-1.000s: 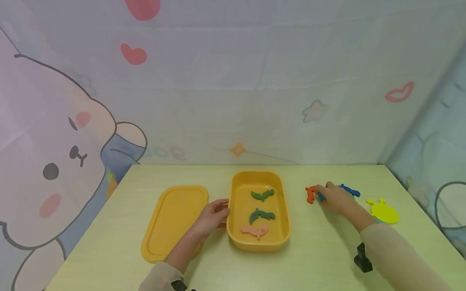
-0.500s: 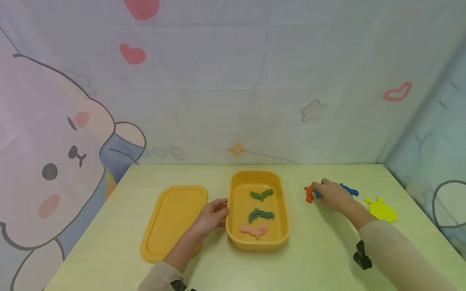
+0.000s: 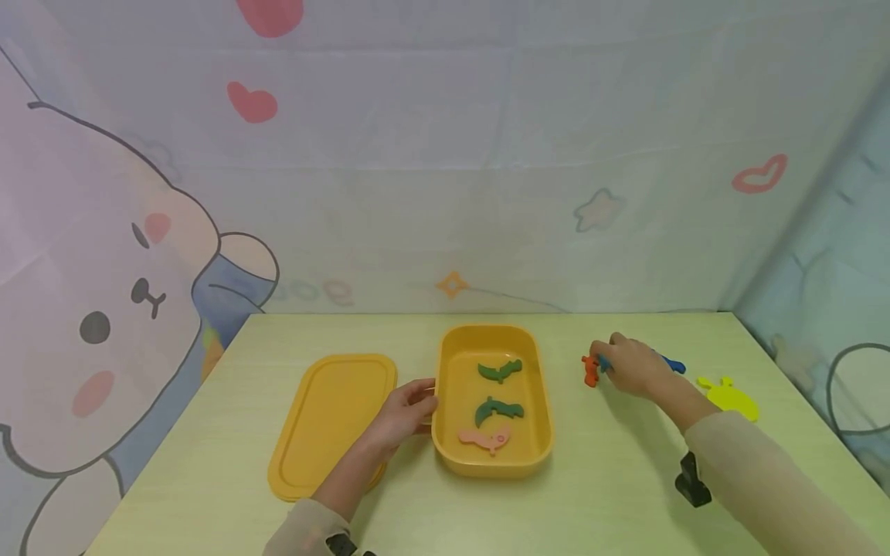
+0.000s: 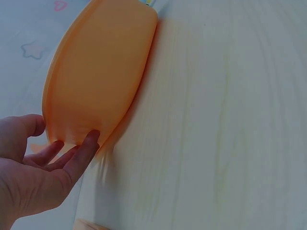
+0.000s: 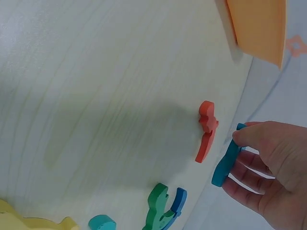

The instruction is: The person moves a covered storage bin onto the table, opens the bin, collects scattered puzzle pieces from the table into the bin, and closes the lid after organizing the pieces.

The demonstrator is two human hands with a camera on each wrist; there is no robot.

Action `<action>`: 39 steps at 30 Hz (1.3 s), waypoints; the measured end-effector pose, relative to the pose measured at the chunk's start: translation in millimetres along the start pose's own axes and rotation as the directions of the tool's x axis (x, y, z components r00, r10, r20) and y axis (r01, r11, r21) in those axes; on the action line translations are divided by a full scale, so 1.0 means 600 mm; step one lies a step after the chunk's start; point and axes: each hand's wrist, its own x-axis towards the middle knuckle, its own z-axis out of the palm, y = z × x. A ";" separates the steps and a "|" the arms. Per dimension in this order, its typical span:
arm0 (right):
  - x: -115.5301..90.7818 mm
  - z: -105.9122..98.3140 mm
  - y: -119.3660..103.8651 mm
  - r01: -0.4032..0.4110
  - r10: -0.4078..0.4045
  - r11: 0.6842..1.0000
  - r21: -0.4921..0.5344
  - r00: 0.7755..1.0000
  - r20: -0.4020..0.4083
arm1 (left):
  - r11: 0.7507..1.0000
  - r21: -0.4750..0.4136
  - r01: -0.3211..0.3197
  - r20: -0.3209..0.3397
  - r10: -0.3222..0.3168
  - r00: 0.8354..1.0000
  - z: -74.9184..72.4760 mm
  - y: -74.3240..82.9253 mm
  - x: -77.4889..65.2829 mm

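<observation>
Box (image 3: 494, 469) mid-table (image 3: 577, 502). In it, front to back: near toy (image 3: 487, 440), mid toy (image 3: 499, 411), far toy (image 3: 501, 371). Lid (image 3: 334, 425) flat on table L of box, apart from it. L hand (image 3: 403, 417) btwn lid & box, touching box's L wall; L forearm over lid's near R edge. R of box, well apart: lone toy (image 3: 591, 371) on table, then R hand (image 3: 634, 367) w/ held toy (image 5: 228, 160) abv table. Further R of box: front toy (image 5: 156, 206) w/ back toy (image 5: 179, 201) just behind, then stub (image 5: 101, 223) near disc (image 3: 732, 400), farthest R. Backdrop (image 3: 389, 193) behind box & table.
</observation>
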 end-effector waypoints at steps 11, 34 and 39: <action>0.011 -0.012 -0.018 0.065 -0.065 0.998 -0.009 0.998 -0.024 | 1.000 0.009 0.004 0.006 -0.004 1.000 0.000 -0.001 -0.001; 0.041 -0.035 -0.074 0.144 -0.144 0.990 -0.013 0.990 0.010 | 1.000 0.003 -0.018 0.021 0.018 1.000 -0.001 0.000 -0.004; 0.049 -0.041 -0.091 0.154 -0.154 0.988 -0.001 0.988 0.031 | 1.000 0.007 -0.016 0.016 0.016 1.000 -0.002 0.000 -0.005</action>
